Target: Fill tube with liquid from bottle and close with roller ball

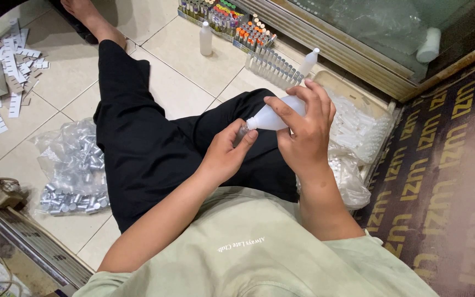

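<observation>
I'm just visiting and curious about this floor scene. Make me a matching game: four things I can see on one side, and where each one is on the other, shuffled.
Things:
1. white squeeze bottle
2. bag of silver caps
3. paper label strips
4. patterned brown mat

Places:
A. scattered on the tiles at the far left
B. along the right side of the picture
C. held tilted in the right hand, nozzle toward the left hand
D. on the floor left of the black trouser leg

Pairs: 1-C, 2-D, 3-A, 4-B
</observation>
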